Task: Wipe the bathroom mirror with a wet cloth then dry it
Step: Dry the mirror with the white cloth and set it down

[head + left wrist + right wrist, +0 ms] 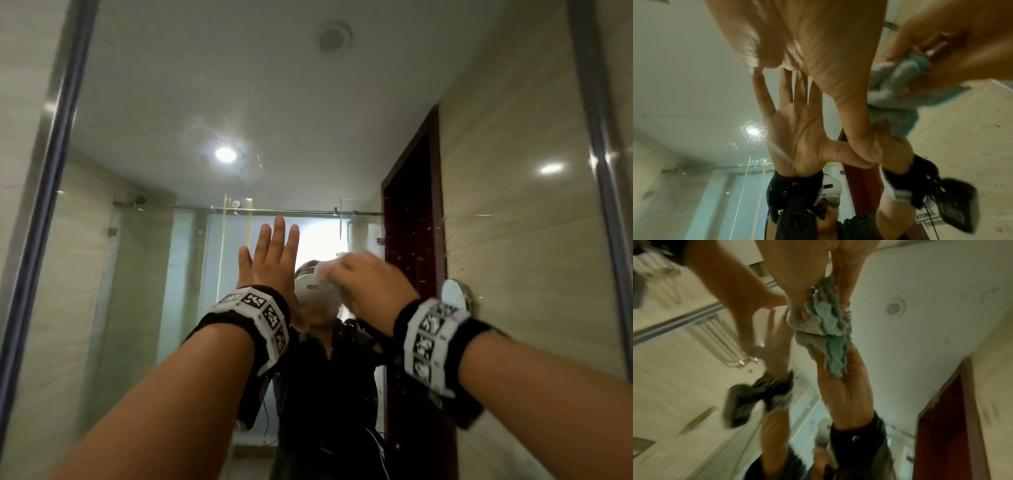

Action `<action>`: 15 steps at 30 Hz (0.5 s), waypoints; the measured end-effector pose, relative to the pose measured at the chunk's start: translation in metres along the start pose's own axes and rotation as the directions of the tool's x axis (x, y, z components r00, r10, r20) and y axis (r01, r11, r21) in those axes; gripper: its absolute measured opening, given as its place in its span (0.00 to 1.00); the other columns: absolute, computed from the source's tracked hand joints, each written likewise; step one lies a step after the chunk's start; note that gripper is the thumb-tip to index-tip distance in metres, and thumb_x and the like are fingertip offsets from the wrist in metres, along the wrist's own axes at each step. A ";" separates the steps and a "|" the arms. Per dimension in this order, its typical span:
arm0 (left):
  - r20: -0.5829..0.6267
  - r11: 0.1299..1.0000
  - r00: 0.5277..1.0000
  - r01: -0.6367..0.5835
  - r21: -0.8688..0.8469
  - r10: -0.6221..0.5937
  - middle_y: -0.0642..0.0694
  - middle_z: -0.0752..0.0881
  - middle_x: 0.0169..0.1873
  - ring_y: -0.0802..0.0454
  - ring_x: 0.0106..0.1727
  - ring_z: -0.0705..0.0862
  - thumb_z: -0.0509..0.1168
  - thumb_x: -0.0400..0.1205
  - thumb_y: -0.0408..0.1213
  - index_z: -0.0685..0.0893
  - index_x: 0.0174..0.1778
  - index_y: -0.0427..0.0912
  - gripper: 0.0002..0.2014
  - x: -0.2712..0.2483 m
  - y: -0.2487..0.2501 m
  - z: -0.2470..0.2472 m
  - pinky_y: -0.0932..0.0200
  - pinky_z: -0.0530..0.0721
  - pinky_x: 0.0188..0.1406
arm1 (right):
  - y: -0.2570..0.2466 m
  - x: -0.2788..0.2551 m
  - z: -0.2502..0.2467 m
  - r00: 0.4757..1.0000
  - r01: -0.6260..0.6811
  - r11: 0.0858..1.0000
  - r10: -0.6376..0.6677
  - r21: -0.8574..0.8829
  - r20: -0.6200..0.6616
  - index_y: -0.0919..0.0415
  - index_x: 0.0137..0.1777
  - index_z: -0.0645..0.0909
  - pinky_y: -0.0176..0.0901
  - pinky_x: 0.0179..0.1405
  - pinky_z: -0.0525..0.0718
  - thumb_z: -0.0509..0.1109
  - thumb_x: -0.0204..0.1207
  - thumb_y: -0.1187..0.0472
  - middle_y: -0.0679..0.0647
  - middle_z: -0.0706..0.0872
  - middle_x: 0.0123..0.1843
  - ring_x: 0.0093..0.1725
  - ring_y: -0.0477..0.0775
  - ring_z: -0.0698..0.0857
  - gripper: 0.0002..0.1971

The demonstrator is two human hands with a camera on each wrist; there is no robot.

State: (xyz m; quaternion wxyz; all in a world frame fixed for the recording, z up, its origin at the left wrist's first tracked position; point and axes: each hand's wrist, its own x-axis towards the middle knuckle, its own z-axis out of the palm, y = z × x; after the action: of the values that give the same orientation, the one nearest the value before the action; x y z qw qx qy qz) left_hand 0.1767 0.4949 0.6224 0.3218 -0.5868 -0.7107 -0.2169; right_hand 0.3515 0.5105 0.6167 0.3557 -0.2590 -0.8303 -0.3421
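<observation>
The bathroom mirror (239, 102) fills the head view, and I stand close in front of it. My left hand (270, 257) is raised with straight, spread fingers, its fingertips (756, 71) touching the glass. Just right of it, my right hand (370, 284) grips a bunched grey and teal cloth (824, 316) and presses it against the glass. The cloth (900, 71) meets its own reflection there. In the head view the cloth (325, 270) is a pale blur past the knuckles. Water drops (418, 246) speckle the glass right of the cloth.
A metal frame borders the mirror on the left (44, 188) and on the right (603, 171). A small round mirror (455, 294) shows low on the right. The glass reflects a shower screen, a dark red door, ceiling lights and me.
</observation>
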 end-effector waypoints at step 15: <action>0.007 0.999 1.000 -0.010 0.040 0.010 0.45 0.18 0.74 0.43 0.79 0.25 0.79 0.53 0.67 0.19 0.75 0.46 0.79 -0.002 -0.001 -0.001 0.36 0.41 0.80 | -0.002 0.006 0.010 1.000 0.009 1.000 -0.009 -0.012 0.028 0.51 0.71 0.68 0.51 0.55 0.85 0.72 0.72 0.66 0.53 0.74 0.69 0.66 0.57 0.74 0.29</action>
State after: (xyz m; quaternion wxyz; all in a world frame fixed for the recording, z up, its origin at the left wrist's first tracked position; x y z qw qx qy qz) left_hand 0.1758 0.4926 0.6221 0.3320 -0.5847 -0.7130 -0.1990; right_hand 0.3425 0.5172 0.6152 0.3411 -0.2619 -0.8343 -0.3451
